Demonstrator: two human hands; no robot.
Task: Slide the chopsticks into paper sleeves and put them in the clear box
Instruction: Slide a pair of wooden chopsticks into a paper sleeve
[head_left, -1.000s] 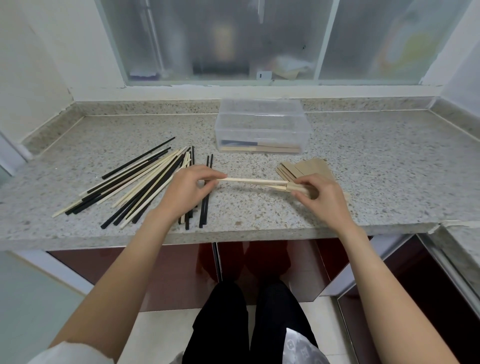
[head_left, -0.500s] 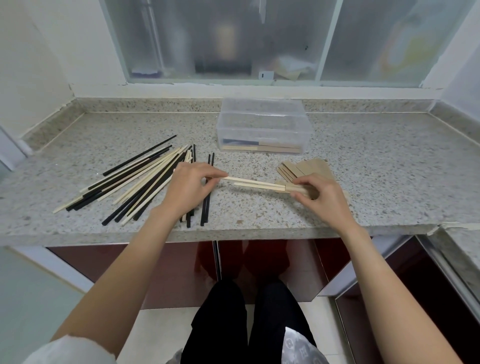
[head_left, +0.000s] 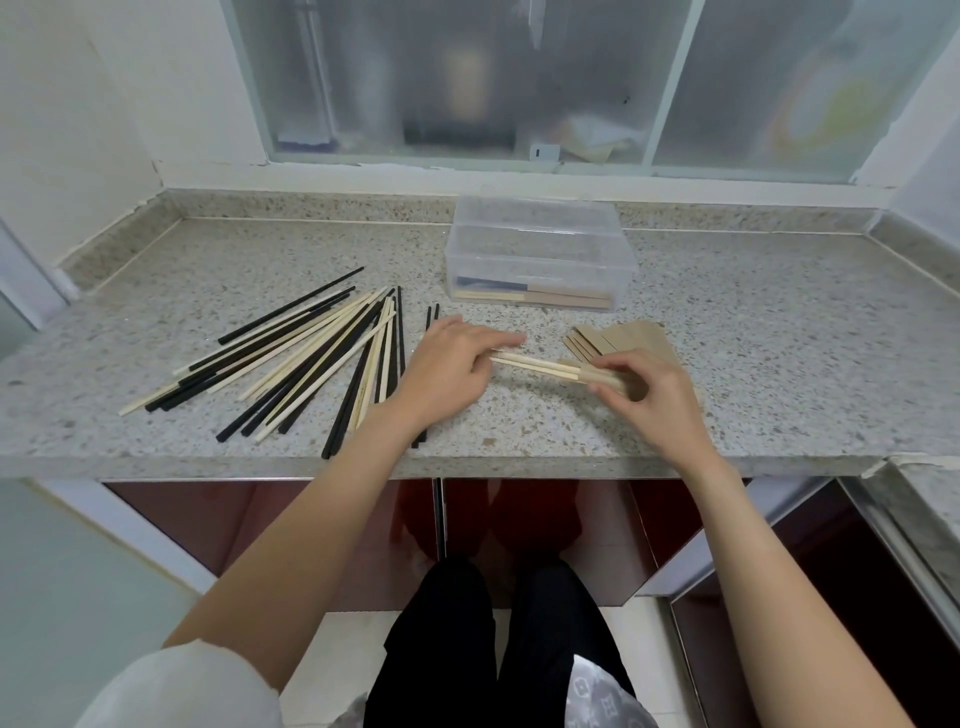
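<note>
A pair of light wooden chopsticks (head_left: 535, 364) lies level just above the counter between my hands. My left hand (head_left: 452, 369) pinches their left ends, fingers stretched over them. Their right ends sit inside a brown paper sleeve (head_left: 605, 378), which my right hand (head_left: 657, 397) pinches near its mouth. The clear box (head_left: 540, 231) stands behind, lid off, with sleeved chopsticks (head_left: 550, 297) lying at its front wall. A fan of brown paper sleeves (head_left: 626, 336) lies just behind my right hand.
Several loose black and light wooden chopsticks (head_left: 311, 358) are spread over the speckled stone counter (head_left: 779, 338) to the left of my left hand. The counter's front edge runs just below my wrists. A window sill and frosted window stand behind the box.
My left hand has moved right toward my right hand, and the chopsticks have slid further into the sleeve. Less bare chopstick shows between the hands.
</note>
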